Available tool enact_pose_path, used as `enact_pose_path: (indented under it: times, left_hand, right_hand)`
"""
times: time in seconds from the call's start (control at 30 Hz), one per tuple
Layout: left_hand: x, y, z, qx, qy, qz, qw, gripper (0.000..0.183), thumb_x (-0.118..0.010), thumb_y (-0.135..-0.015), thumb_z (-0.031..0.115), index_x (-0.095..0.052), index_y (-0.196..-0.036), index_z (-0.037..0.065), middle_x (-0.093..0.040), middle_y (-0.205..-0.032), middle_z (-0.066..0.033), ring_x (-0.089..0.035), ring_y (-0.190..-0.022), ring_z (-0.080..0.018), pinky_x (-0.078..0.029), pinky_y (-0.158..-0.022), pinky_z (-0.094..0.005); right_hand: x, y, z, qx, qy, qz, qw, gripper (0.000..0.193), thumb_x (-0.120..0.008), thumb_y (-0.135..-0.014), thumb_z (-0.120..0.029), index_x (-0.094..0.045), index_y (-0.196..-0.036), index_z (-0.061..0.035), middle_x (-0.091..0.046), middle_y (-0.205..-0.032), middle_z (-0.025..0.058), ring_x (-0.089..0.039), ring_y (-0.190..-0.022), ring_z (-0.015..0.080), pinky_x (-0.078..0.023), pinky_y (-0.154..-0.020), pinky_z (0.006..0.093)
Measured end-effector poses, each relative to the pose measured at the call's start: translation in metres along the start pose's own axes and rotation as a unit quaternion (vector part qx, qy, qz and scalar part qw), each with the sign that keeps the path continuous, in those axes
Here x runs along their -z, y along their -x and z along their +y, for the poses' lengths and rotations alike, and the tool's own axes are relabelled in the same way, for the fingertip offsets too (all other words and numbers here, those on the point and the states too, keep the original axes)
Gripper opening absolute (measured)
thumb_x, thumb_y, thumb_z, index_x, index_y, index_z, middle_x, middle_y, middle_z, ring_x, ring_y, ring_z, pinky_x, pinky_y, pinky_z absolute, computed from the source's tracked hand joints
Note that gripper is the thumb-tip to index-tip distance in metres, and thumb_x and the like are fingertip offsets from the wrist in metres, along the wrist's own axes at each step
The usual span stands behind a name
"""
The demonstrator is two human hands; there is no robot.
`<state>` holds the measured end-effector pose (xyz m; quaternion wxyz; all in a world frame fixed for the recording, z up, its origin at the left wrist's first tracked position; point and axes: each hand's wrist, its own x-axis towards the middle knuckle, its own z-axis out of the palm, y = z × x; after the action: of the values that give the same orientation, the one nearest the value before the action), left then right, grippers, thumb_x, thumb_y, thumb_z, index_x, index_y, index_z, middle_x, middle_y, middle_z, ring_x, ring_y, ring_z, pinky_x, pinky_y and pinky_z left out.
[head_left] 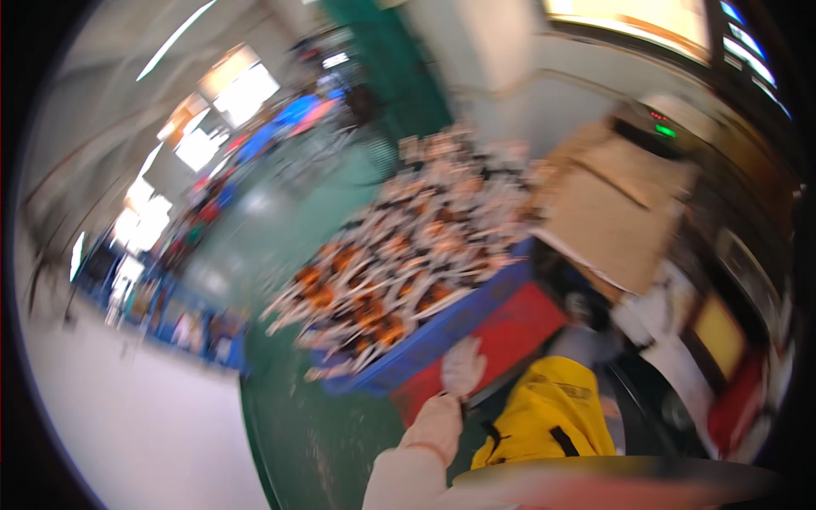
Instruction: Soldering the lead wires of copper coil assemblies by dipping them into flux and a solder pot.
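Note:
My left hand (463, 367), in a pale glove, reaches forward over the side of a red crate (512, 325). Its fingers look stretched out, though blurred, and nothing shows in them. Whether it touches the crate I cannot tell. Above the red side runs a blue crate (450, 330), heaped with many long pale pieces (399, 255) that have orange and dark parts; blur hides their kind. Close to my body is yellow cloth (548, 412) with dark print and black straps. My right hand does not show; a blurred pale and reddish shape crosses the lower edge.
Brown cardboard (616, 200) lies at the right, near a device with a green-lit display (665, 131). A white surface (153, 408) fills the lower left beside the green floor (297, 442). Blue racks (191, 319) and a green pillar (395, 68) stand farther off.

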<state>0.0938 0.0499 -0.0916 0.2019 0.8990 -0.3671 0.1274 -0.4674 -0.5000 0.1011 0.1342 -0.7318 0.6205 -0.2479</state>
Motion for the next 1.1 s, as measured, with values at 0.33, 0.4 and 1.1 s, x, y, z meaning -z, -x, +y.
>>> enact_pose_path:
  times: [0.33,0.4,1.1]
  left_hand:
    - [-0.009,0.008,-0.02,-0.045,-0.084,0.0,0.995,0.039,-0.055,-0.087,0.018,-0.054,-0.123,0.005,-0.052,-0.13,-0.0177,-0.05,-0.119,-0.0387,-0.041,-0.099,-0.0505]
    - [-0.009,0.002,-0.017,-0.062,-0.088,0.011,0.994,0.038,-0.056,-0.086,0.018,-0.054,-0.122,0.005,-0.053,-0.129,-0.0175,-0.051,-0.117,-0.0385,-0.042,-0.098,-0.0506]
    - [0.066,-0.149,0.385,-0.486,0.258,-0.209,0.809,0.017,-0.064,-0.084,0.016,-0.065,-0.1,0.009,-0.065,-0.096,-0.0111,-0.063,-0.091,-0.0296,-0.051,-0.079,-0.0412]
  right_hand:
    - [0.041,0.012,-0.076,-0.088,-0.101,0.063,0.989,0.062,-0.072,-0.078,-0.046,-0.059,-0.107,0.0065,-0.068,-0.084,0.0177,-0.069,-0.073,0.0253,-0.053,-0.064,0.0342]
    - [0.052,0.025,-0.094,-0.127,-0.246,0.02,0.961,0.052,-0.069,-0.082,-0.044,-0.064,-0.1,0.0041,-0.068,-0.081,0.0108,-0.066,-0.064,0.0166,-0.052,-0.054,0.0277]
    - [-0.039,0.042,-0.015,-0.206,-0.788,-0.022,0.579,0.036,-0.055,-0.098,-0.027,-0.052,-0.123,-0.0022,-0.066,-0.108,0.0141,-0.069,-0.091,0.0256,-0.062,-0.075,0.0428]
